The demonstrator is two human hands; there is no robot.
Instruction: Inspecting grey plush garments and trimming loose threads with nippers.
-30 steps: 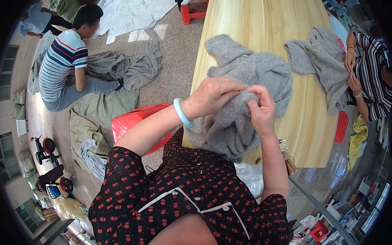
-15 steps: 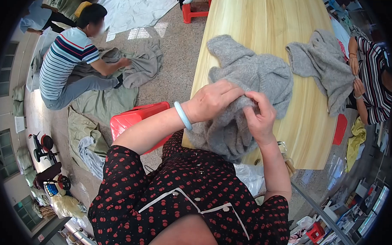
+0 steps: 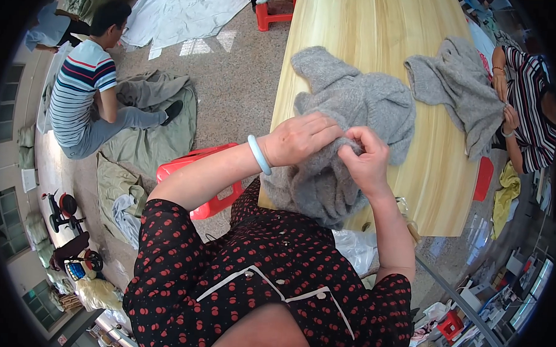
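Observation:
A grey fuzzy knit sweater (image 3: 378,103) lies bunched on the near end of the wooden table (image 3: 425,178), part of it hanging over the front edge. My left hand (image 3: 302,139), with a pale bangle at the wrist, grips a raised fold of it from the left. My right hand (image 3: 366,161) pinches the same fold from the right, thumb and forefinger pressed together. The two hands nearly meet at the gathered knit. Between the fingertips, anything smaller than the fabric is hidden.
Across the table at right, a person in stripes (image 3: 531,103) handles another grey sweater (image 3: 458,88). A red stool (image 3: 219,202) stands left of me. Another person (image 3: 84,99) sits on the floor at left by grey garments (image 3: 152,89) and green cloth sheets (image 3: 156,145).
My hands have shifted slightly, still holding the sweater's fold. The seated person at left has drawn back, pulling the grey garment toward themselves.

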